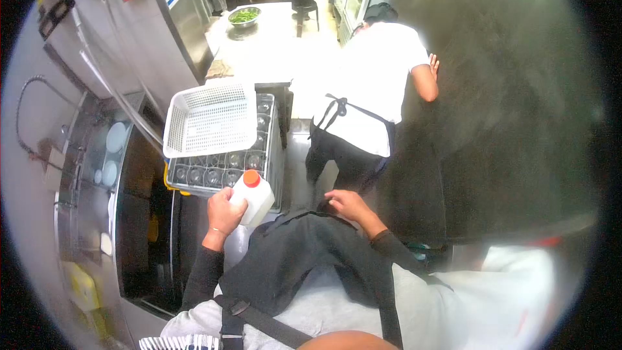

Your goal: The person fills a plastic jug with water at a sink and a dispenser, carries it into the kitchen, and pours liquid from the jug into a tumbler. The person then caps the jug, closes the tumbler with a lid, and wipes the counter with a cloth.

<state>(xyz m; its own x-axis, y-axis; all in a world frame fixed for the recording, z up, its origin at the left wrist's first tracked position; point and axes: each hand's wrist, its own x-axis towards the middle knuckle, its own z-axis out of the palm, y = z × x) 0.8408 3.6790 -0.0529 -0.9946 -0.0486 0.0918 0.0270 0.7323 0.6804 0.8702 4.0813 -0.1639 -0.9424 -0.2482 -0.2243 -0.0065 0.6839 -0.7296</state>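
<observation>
A white plastic jug (256,202) with an orange cap is upright in my left hand (225,212), whose fingers are wrapped round its left side. My right hand (350,205) is at the front of my black apron (304,240), fingers bent; whether they pinch the cloth I cannot tell. Just beyond the jug, a grey rack (223,178) holds several glasses, and a white perforated basket (210,120) rests on top of it.
Ahead on the right, a person in a white shirt (372,71) bends forward. A bright table (272,52) bears a bowl of greens (244,17). A sink counter (81,175) with dishes runs along the left. More people are at the far end.
</observation>
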